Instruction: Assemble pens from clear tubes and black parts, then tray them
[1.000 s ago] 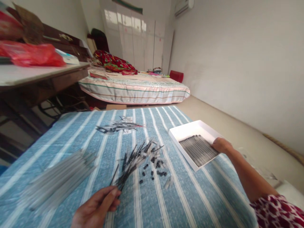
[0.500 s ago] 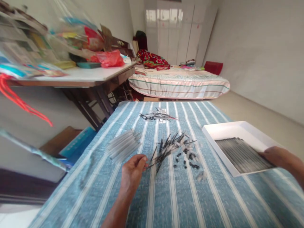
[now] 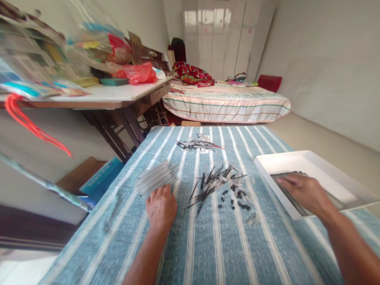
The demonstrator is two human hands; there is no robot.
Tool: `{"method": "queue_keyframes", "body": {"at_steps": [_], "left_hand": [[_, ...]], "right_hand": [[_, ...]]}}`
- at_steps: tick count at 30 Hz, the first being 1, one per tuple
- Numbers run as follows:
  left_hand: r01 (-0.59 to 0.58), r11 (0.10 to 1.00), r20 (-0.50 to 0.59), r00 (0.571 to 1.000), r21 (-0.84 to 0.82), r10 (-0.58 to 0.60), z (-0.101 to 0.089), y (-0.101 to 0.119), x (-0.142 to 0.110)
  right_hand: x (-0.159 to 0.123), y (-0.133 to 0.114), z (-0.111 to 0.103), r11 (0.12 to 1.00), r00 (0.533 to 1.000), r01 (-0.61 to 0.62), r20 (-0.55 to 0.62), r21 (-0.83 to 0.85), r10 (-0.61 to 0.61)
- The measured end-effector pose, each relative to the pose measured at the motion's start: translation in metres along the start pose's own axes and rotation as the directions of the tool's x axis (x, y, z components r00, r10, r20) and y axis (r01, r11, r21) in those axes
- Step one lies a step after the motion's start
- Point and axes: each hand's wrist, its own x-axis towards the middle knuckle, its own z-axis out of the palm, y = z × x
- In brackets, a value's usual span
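Note:
My left hand [image 3: 162, 206], palm down with fingers bent together, is at the near end of a stack of clear plastic tubes [image 3: 156, 177]; its fingertips seem closed on a tube there. Inside a white shallow box [image 3: 289, 211], my right hand [image 3: 305, 192] lies low over a row of dark thin sticks that look like pens [image 3: 291, 196]. Its fingers are closed, and what they pinch is hidden. Between the hands is a loose pile of thin black rods [image 3: 208, 186]. Beside them lie small black caps [image 3: 243, 206] and small clear pieces [image 3: 252, 218].
A smaller heap of black rods [image 3: 198, 145] lies farther back on the striped blue cloth [image 3: 202, 253]. A side table [image 3: 118, 101] at the left bears bags, and a red cord [image 3: 38, 132] hangs from it. Behind stands a bed [image 3: 228, 105].
My left hand has moved from the black rods left to the clear tubes, turning palm down. My right hand has gone from the box's right side across to the left part of the row.

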Motion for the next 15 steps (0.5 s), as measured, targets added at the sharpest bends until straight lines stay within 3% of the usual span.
{"method": "queue_keyframes", "body": {"at_steps": [2, 6, 15], "left_hand": [[-0.005, 0.999, 0.006, 1.000, 0.043, 0.004, -0.001, 0.001, 0.000], [0.004, 0.998, -0.012, 1.000, 0.056, -0.003, 0.000, 0.000, 0.001], [0.034, 0.995, 0.083, 0.996, 0.090, -0.041, -0.005, -0.001, 0.002]], "right_hand": [[-0.004, -0.035, 0.013, 0.983, 0.986, 0.107, 0.113, 0.152, -0.124], [-0.007, -0.081, 0.039, 0.936, 0.941, 0.224, 0.188, 0.270, -0.280], [-0.004, -0.123, 0.069, 0.936, 0.924, 0.292, 0.196, 0.199, -0.330]]}}
